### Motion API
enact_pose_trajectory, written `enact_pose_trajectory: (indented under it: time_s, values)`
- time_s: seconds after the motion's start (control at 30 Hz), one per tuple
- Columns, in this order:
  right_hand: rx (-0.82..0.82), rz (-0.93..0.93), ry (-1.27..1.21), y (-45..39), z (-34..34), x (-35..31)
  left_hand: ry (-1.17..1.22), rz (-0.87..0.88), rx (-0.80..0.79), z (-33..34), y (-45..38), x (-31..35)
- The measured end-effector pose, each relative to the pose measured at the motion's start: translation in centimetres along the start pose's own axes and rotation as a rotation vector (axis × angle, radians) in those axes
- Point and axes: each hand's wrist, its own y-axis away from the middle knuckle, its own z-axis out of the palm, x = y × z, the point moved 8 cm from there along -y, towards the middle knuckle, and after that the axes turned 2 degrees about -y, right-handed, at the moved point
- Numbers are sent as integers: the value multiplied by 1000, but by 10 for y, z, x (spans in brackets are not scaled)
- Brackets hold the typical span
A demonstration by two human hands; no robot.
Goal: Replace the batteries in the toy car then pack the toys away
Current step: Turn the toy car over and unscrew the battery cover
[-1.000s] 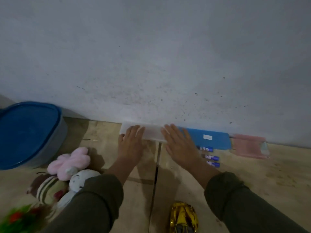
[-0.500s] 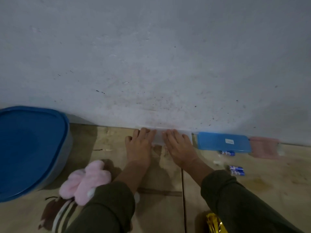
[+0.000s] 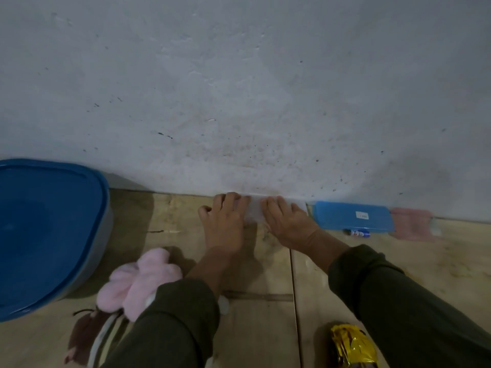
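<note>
A gold toy car (image 3: 352,346) lies on the floor at the bottom, right of centre, behind my right sleeve. My left hand (image 3: 225,221) and my right hand (image 3: 288,224) both rest on a white translucent box (image 3: 255,211) that sits against the foot of the wall, fingers curled over its top. Most of the box is hidden under them. A blue-and-white battery (image 3: 358,233) lies in front of a flat blue case (image 3: 350,216) just right of my right hand. A pink plush toy (image 3: 140,282) and a brown striped plush (image 3: 90,338) lie by my left sleeve.
A large tub with a blue lid (image 3: 45,229) stands at the left by the wall. A pink case (image 3: 413,225) lies right of the blue case. The grey wall (image 3: 252,102) closes off the far side. Tiled floor (image 3: 425,261) stretches to the right.
Both hands have slid the white box away from me until it meets the wall. My view has shifted forward and left; fewer batteries show by the blue case.
</note>
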Motion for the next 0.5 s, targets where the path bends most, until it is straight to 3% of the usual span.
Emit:
enact_pose_trajectory:
  time_s: [0.13, 0.33, 0.5]
  values:
    - [-35, 3, -187, -3, -12, 11, 57, -66, 52, -10, 5, -2]
    - [250, 125, -260, -2, -33, 25, -59, -44, 88, -22, 15, -2]
    - [328, 191, -281, -3, -34, 31, -126, 22, 207, -23, 21, -4]
